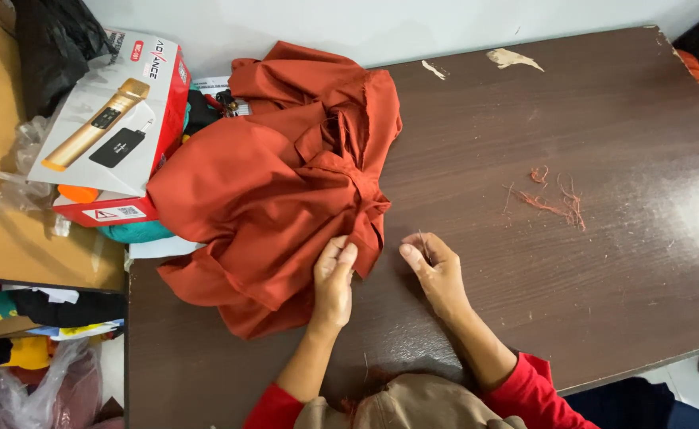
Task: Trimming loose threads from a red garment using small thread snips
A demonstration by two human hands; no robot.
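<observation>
A dark brown wooden table (pixel 588 262) is seen filling most of the frame. Loose reddish threads (pixel 560 202) are scattered right of centre, and torn paper scraps (pixel 513 58) lie near its top edge. At upper left, a red-and-white box (pixel 119 119) picturing a gold microphone is propped beside a black plastic bag (pixel 52 44). Folded clothes (pixel 40 314) are stacked at lower left.
</observation>
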